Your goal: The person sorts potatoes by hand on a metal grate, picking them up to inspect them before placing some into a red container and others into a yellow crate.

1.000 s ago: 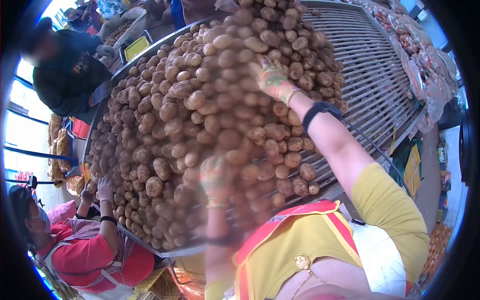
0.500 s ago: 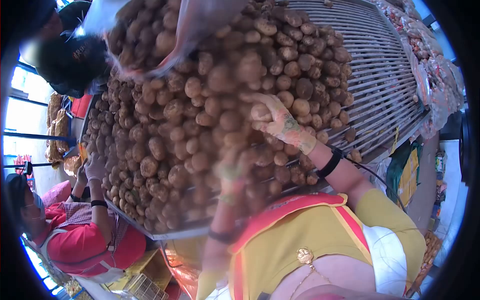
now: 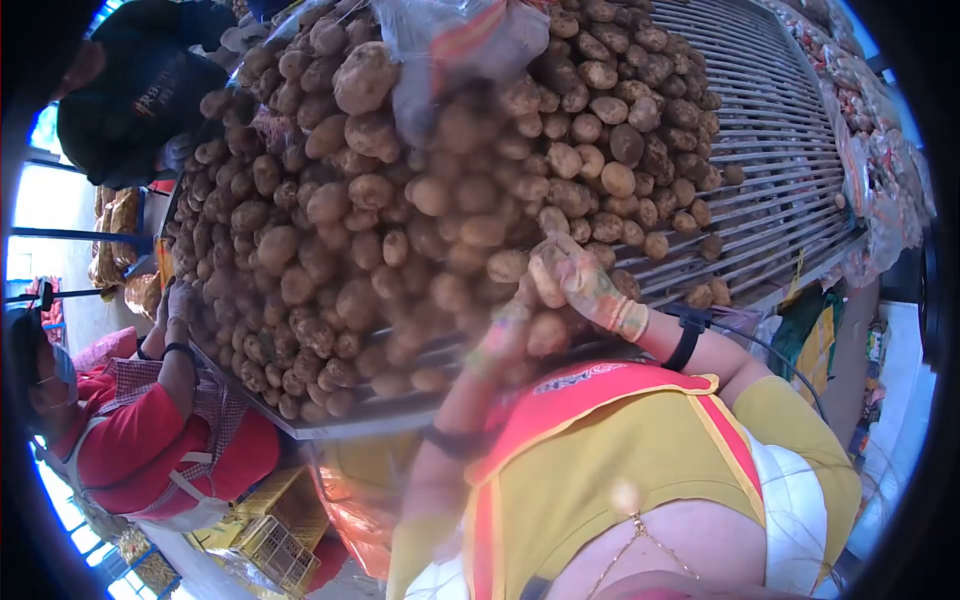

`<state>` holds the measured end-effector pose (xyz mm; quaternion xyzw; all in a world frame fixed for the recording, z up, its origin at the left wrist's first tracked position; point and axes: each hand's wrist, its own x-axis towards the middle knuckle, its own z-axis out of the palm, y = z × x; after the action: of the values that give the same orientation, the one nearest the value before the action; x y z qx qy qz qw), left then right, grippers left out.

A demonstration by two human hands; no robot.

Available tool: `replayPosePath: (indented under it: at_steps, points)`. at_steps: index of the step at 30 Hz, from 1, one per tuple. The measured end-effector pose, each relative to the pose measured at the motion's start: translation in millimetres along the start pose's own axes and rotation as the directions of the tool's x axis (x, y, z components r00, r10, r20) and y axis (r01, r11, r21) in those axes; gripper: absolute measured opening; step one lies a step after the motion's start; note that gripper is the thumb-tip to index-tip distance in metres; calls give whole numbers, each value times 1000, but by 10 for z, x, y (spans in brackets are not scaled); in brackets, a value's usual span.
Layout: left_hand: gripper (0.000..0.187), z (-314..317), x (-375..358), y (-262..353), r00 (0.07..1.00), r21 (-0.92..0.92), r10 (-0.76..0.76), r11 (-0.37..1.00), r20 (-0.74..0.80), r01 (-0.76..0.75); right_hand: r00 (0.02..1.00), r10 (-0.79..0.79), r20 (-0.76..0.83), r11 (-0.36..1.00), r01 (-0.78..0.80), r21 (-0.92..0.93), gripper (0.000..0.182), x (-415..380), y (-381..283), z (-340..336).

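Observation:
My right hand (image 3: 592, 290), in a patterned glove, is closed around a brown potato (image 3: 545, 278) near the front edge of the heap. From the other side, my left hand (image 3: 503, 328), gloved and partly smeared by the lens, has its fingers against the same potato. Just below the two hands lies another potato (image 3: 547, 334). Around them spreads a large heap of soil-marked potatoes (image 3: 370, 190) on a slatted metal table (image 3: 770, 130).
A co-worker in a red top (image 3: 190, 430) stands at the left edge, gloved hands at the potatoes. Another person in dark clothing (image 3: 140, 100) is at the far left. A plastic sack (image 3: 460, 45) lies over the heap; yellow crates (image 3: 265, 535) stand below, and filled bags (image 3: 890, 170) lie right.
My right hand has drawn back toward me with a potato, and my left hand has moved right to meet it. The sack at the far side has tipped out potatoes and hangs emptier.

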<state>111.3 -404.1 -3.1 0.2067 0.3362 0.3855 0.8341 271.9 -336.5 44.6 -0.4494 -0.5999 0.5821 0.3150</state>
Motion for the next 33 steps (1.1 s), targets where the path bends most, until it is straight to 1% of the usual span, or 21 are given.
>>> replayPosePath:
  at_steps: [2,4,5,8,9,10,11,12,15,17,18,19,22,23,25,26,28,30,31,32,33]
  points:
    - [75,-35,16,-85,996,14,-85,996,35,84,994,-91,-55,987,83,-134,29,-60,35,-3]
    - [73,58,11,-52,992,-125,-110,985,57,116,976,-180,-121,938,133,-321,26,-31,29,52]
    - [72,104,-5,-22,991,-193,-120,973,65,130,977,-183,-105,948,147,-281,26,-20,0,49]
    - [70,269,-116,218,988,-372,-132,916,76,151,981,-185,-58,875,137,-464,27,209,-294,-75]
    - [70,289,-153,279,989,-420,-127,895,76,148,912,-401,-82,709,253,-658,29,361,-260,-201]
    - [70,284,-198,321,991,-455,-113,880,71,133,801,-597,-52,488,311,-815,31,527,-218,-378]
    - [70,291,-248,355,992,-489,-104,864,66,123,888,-453,-79,337,88,-937,36,686,-271,-597]
    - [70,323,-295,396,996,-496,-61,865,61,84,940,-307,-150,127,-116,-985,41,770,-319,-793]
    - [65,278,-380,450,997,-494,51,869,58,-16,804,-593,31,10,45,-999,49,773,10,-1004]
    - [58,84,-439,313,993,-478,94,877,72,-48,862,-506,-39,147,42,-988,59,637,40,-957]
    - [63,80,-451,306,990,-470,133,878,52,-94,887,-458,-67,215,37,-976,64,574,37,-926]
    - [70,81,-442,320,985,-457,168,879,36,-133,842,-537,-56,231,83,-970,60,529,62,-939]
    - [86,371,-485,568,966,-470,257,853,-2,-228,934,-358,16,214,99,-972,70,343,121,-989]
    - [90,478,-511,651,958,-483,286,837,-13,-257,951,-307,-31,235,45,-971,70,353,115,-974]
    - [90,527,-537,653,944,-313,326,891,-57,-327,971,-204,-122,265,-66,-962,71,431,70,-911]
    - [90,547,-552,636,937,-223,342,910,-74,-350,980,-143,-136,283,-91,-955,71,455,-31,-869]
    - [85,574,-555,607,923,-46,354,930,-153,-365,985,-16,-172,313,-158,-936,72,497,-285,-802]
    - [67,572,-566,591,928,17,341,939,-147,-343,977,41,-209,332,-211,-919,73,593,-275,-767]
    - [51,548,-615,586,944,-7,313,949,-109,-315,972,72,-225,344,-236,-909,74,627,-246,-770]
    - [34,521,-679,578,957,-28,283,958,-72,-285,976,-4,-217,336,-203,-920,74,644,-185,-780]
    - [27,514,-731,550,965,-77,255,963,-70,-260,975,-80,-205,326,-169,-930,74,674,-99,-780]
